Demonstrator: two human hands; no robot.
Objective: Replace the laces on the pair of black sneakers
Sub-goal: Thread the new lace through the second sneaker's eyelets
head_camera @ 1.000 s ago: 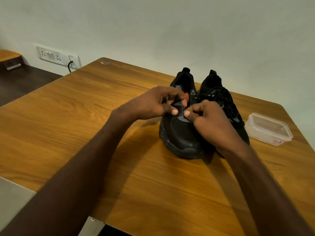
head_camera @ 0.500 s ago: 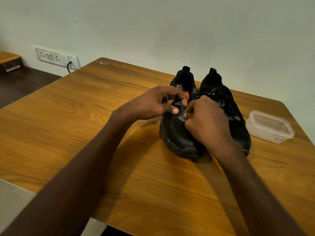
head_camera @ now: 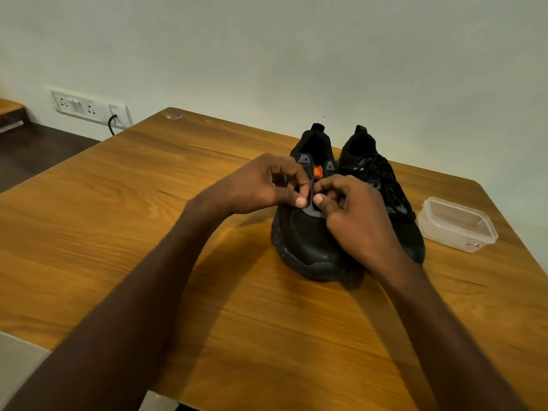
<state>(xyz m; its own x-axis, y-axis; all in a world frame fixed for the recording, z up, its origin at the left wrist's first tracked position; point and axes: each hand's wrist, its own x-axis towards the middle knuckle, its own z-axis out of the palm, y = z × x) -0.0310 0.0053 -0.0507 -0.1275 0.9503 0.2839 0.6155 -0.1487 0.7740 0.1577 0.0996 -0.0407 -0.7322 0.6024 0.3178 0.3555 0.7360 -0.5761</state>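
Two black sneakers stand side by side, toes toward me, on the wooden table (head_camera: 133, 232). The left sneaker (head_camera: 305, 244) has grey eyelet strips and an orange patch inside its open throat, with no lace showing across it. The right sneaker (head_camera: 363, 146) is laced with black laces (head_camera: 384, 176). My left hand (head_camera: 261, 185) pinches the left grey eyelet strip low on the left sneaker. My right hand (head_camera: 360, 223) has its fingers curled at the opposite strip, thumb tip beside the left thumb. Whether a lace end lies between the fingers is hidden.
A clear plastic lidded container (head_camera: 456, 223) with a small red-edged label sits right of the sneakers near the table's right edge. A wall socket panel (head_camera: 89, 109) with a black cable is behind the far left corner. A small mark (head_camera: 175, 117) lies at that corner.
My right hand closed over the eyelets half a second ago, then rolled back so its thumb shows again beside my left thumb. The left hand and both sneakers stayed put.
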